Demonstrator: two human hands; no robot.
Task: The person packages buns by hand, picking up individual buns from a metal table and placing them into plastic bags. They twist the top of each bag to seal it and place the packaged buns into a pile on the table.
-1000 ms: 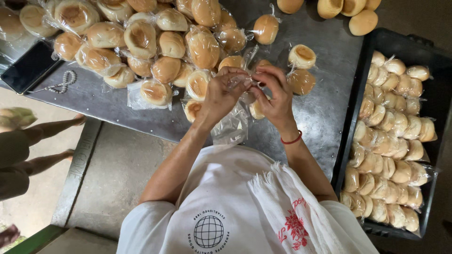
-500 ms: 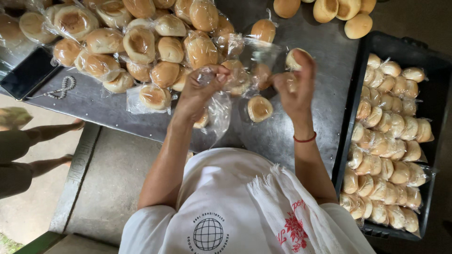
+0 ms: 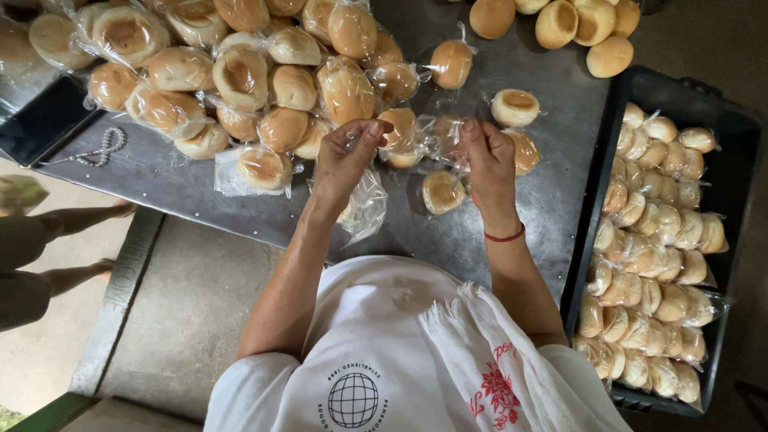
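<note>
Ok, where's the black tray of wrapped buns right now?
In the head view, the black tray sits at the right edge of the metal table, just beside the right hand.

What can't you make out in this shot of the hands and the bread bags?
- Head view: whether the bag between left hand and right hand is tied; fingers and crinkled plastic hide it.
- Bun pile: cut off by the top edge.
- Black tray: bottom layers hidden by the buns on top.

White short-sleeved shirt [image 3: 376, 336] with a globe emblem [image 3: 353, 399] — fringed white towel [image 3: 512, 368] — thin red wristband [image 3: 506, 235].
</note>
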